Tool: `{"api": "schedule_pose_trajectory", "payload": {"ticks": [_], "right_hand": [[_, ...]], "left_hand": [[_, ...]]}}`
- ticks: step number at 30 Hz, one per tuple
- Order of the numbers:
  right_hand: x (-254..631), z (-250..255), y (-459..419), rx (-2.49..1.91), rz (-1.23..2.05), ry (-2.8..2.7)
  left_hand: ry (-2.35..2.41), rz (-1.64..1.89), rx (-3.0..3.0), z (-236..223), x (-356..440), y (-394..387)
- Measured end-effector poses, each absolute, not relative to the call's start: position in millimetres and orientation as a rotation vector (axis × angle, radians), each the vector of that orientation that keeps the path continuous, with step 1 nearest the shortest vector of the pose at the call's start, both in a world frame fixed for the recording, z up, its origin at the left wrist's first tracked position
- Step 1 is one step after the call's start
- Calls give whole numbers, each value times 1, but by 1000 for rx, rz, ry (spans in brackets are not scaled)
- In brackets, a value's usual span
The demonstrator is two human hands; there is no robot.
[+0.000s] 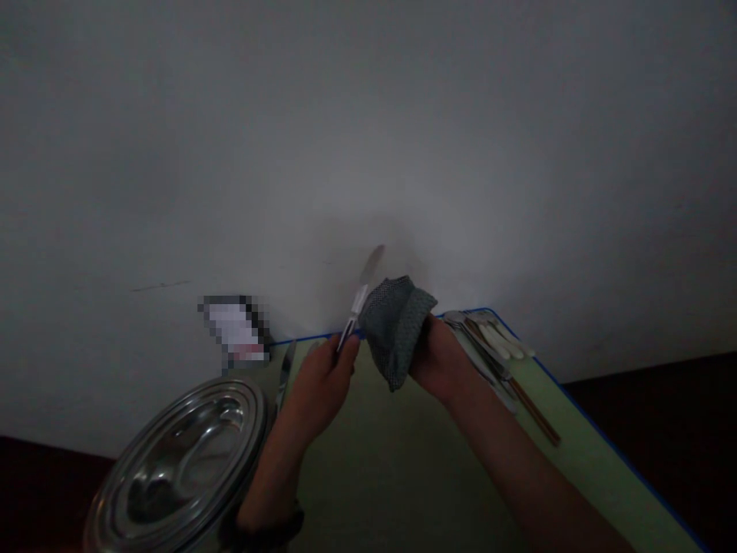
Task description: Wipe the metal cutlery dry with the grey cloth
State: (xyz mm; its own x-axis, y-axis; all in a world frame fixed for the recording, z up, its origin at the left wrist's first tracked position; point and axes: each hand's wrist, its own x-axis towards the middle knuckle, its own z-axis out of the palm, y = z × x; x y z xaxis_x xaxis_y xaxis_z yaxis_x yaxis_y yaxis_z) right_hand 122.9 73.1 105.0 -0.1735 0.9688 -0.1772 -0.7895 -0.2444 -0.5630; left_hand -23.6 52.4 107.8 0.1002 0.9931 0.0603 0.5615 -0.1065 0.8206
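Observation:
My left hand [324, 388] is closed around the handle of a table knife [361, 296], whose blade points up and away toward the wall. Just right of the knife, my right hand [441, 357] grips a grey-green cloth [397, 326]; the cloth hides most of its fingers. The cloth's left edge is close beside the knife, and I cannot tell whether they touch. Both hands are raised above the far part of a pale green table [397, 468].
A shiny round metal dish or lid [190, 461] stands at the left. Behind it is a pixelated phone-like object [233, 326]. Another knife [285, 372] lies by the dish. Several utensils, some white-handled [500, 338], and brown chopsticks [535, 411] lie at right. A wall [368, 138] bounds the back.

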Motion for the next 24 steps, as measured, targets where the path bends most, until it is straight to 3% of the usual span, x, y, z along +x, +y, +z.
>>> {"api": "schedule_pose_trajectory", "payload": {"ticks": [9,24], "right_hand": [[117,100,69,-652,1918,-574],[132,107,65,-534,1852,-536]], "left_hand": [[1469,1101,1407,108,-30,62],[1437,1145,1321,115,-32,60]]}}
